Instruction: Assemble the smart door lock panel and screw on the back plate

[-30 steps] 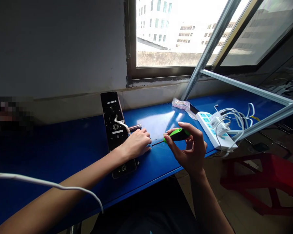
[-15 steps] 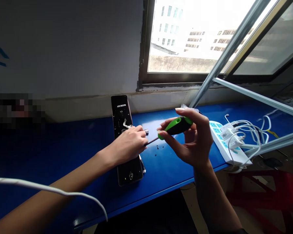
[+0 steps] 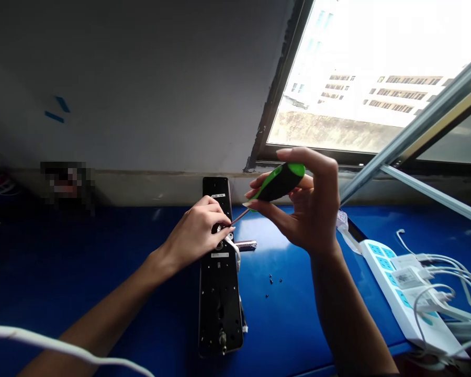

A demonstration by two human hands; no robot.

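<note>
My right hand (image 3: 302,204) grips a green and black screwdriver (image 3: 280,184), its shaft slanting down to the left. At the shaft's tip, the fingers of my left hand (image 3: 200,228) are pinched together; whatever small thing is between them is hidden. Both hands are over a long black panel (image 3: 208,314) with holes, white labels and a metal spindle (image 3: 222,340) near its close end. A white cable (image 3: 234,246) comes out from under my left fingers and hangs over the panel's right edge.
A shiny metal cylinder (image 3: 246,245) and several small dark screws (image 3: 270,279) lie right of the panel on the blue table (image 3: 149,309). A power strip (image 3: 400,293) with plugged-in chargers is at the right, below a metal frame bar (image 3: 424,112). A white cable (image 3: 63,345) crosses the lower left.
The view has shifted, so the panel shows farther right and more of it is uncovered. My left hand has moved up along the panel, and the screwdriver tip has followed it.
</note>
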